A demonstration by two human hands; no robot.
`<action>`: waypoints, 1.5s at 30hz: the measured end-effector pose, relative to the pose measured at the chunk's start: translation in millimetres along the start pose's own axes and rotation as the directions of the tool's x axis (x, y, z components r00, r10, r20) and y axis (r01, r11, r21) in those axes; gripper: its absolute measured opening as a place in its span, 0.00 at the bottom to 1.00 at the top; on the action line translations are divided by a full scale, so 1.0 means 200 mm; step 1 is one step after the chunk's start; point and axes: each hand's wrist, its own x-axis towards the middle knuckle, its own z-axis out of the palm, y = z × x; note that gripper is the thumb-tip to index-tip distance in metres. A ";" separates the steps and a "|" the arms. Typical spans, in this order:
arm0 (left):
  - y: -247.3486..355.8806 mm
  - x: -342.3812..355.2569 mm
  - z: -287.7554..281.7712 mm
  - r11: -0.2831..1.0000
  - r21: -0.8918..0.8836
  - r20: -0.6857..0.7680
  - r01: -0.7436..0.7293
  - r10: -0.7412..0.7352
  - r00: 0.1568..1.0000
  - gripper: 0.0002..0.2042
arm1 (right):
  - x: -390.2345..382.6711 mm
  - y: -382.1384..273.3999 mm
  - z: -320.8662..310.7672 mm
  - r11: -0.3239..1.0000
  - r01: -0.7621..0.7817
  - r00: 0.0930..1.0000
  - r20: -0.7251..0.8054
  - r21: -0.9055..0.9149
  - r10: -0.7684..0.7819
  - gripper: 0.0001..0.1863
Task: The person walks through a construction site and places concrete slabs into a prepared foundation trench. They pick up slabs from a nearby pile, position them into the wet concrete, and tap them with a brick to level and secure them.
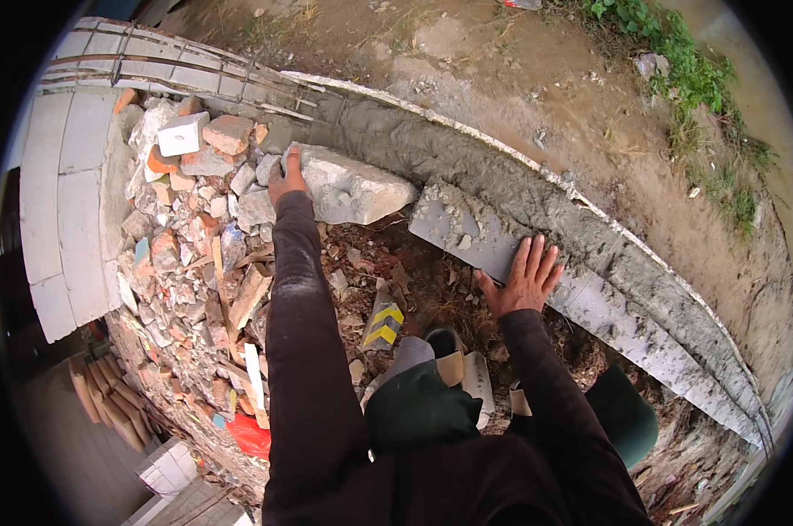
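My left hand [288, 178] grips the left end of a large, rough concrete chunk [348, 184]; some of its fingers are hidden. The chunk lies along the inner side of a strip of wet grey mortar [388, 131]. My right hand [526, 276] rests flat, fingers spread, on a row of grey blocks edging the mortar. Left of that hand, the near grey block [453, 226] carries crumbs of mortar on its top. A dark gap shows below the place where chunk and block come close together.
Rubble with broken bricks [182, 237] fills the left side, with wood pieces and a red plastic scrap [249, 437]. Steel rebar [177, 66] runs along the far left wall, beside a pale block wall [72, 193]. Bare earth [484, 70] lies beyond the mortar.
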 end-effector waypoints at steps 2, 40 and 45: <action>-0.01 -0.01 -0.02 0.994 -0.098 0.011 -0.039 0.040 0.999 0.34 | -0.01 -0.01 -0.01 1.000 -0.006 1.000 0.014 -0.007 0.007 0.50; 0.15 -0.07 -0.03 0.982 0.129 -0.007 0.135 -0.135 0.991 0.42 | -0.49 0.61 0.09 0.852 -0.339 0.941 0.160 0.398 0.299 0.14; 0.12 -0.07 -0.04 0.971 0.174 -0.013 0.166 -0.166 0.986 0.43 | -0.55 0.67 0.01 0.517 -0.626 0.776 0.404 0.584 0.484 0.19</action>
